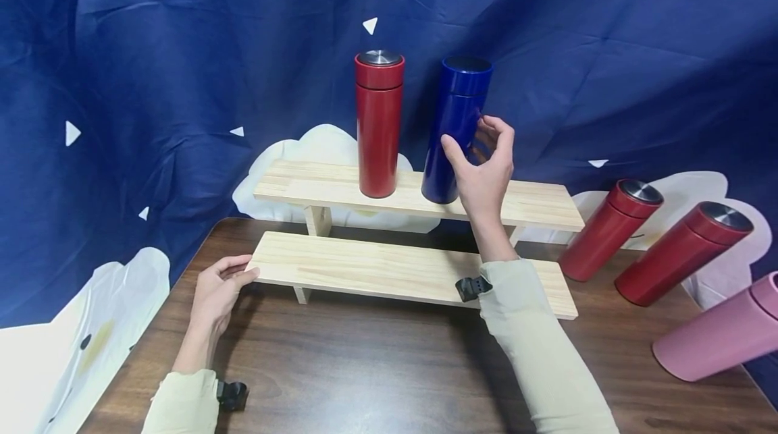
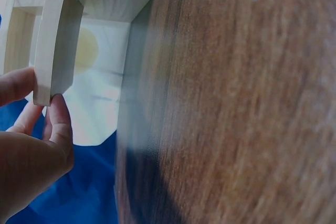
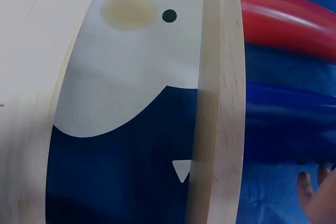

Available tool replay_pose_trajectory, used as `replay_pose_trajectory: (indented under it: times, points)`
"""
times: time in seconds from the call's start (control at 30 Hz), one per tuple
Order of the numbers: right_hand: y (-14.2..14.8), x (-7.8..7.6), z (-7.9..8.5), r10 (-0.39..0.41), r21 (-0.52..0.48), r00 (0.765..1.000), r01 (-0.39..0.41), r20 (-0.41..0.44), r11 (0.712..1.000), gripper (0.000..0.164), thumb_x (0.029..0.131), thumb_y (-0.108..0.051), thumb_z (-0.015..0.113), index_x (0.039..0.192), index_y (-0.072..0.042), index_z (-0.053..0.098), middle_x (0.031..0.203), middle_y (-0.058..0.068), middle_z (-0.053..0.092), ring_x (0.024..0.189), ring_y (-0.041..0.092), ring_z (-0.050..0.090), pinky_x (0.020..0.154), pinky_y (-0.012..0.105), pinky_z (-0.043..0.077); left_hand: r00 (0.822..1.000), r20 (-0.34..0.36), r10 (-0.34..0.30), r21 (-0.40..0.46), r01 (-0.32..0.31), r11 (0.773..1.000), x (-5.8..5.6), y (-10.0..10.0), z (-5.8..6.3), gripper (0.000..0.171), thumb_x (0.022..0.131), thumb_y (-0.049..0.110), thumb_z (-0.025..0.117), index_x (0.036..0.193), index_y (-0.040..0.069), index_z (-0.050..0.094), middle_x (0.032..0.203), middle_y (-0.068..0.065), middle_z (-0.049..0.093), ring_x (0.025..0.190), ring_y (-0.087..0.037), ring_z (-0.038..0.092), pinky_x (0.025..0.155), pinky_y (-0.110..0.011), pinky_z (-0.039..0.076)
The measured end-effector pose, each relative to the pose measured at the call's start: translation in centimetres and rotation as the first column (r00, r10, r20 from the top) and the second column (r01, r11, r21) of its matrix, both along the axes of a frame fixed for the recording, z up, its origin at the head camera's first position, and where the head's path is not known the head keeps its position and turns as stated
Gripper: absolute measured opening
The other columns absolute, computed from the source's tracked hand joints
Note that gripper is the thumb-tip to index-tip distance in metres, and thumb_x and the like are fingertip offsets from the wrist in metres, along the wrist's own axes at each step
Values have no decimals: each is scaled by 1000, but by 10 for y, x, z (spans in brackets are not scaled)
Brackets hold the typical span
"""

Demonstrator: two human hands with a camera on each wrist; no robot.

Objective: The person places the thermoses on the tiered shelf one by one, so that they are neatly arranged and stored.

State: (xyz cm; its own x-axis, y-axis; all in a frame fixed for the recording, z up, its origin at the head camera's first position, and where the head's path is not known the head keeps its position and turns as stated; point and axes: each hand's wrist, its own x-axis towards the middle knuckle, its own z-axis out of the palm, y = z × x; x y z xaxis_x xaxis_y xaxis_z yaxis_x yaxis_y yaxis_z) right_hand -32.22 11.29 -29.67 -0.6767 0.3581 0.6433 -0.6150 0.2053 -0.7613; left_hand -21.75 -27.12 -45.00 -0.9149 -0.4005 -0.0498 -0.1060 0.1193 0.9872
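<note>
A blue vacuum flask stands upright on the upper board of a two-tier wooden shelf. My right hand holds it at mid-height, thumb across the front and fingers curled at its right side; in the right wrist view those fingers show at the flask's lower edge. Left of it on the same board is a red vacuum flask with a silver lid. At the shelf's left end, my left hand pinches the corner of the lower board, thumb on one face and fingers on the other.
To the right of the shelf, two red flasks and a pink flask stand on the brown wooden table. A blue cloth with white shapes hangs behind the table.
</note>
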Motion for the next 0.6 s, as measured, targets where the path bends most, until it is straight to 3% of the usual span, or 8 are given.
replay_pose_trajectory:
  times: [0.17,0.3,0.6]
  points:
    - [0,21,10,0,-30,999,-1,-36,1000,57,84,-5,80,130,10,50,130,26,57,118,36,57,100,53,46,1000,3,3,-2,-3,1000,0,1,1,41,88,-3,73,127,-11,62,96,6,67,89,-2,61,78,-13,50]
    - [5,33,13,-25,-36,999,24,-31,999,53,84,-4,79,127,10,52,127,23,59,117,33,57,99,50,46,1000,5,3,-6,-3,1000,-1,2,2,41,88,-2,73,127,-10,62,100,2,67,89,-2,61,78,-13,50]
    - [30,43,6,-65,-74,998,64,-21,995,53,83,-1,79,126,14,52,118,6,62,112,24,60,97,46,47,1000,16,4,-12,-4,1000,1,3,2,43,88,-1,74,128,-11,61,103,-2,68,89,-2,60,78,-12,50]
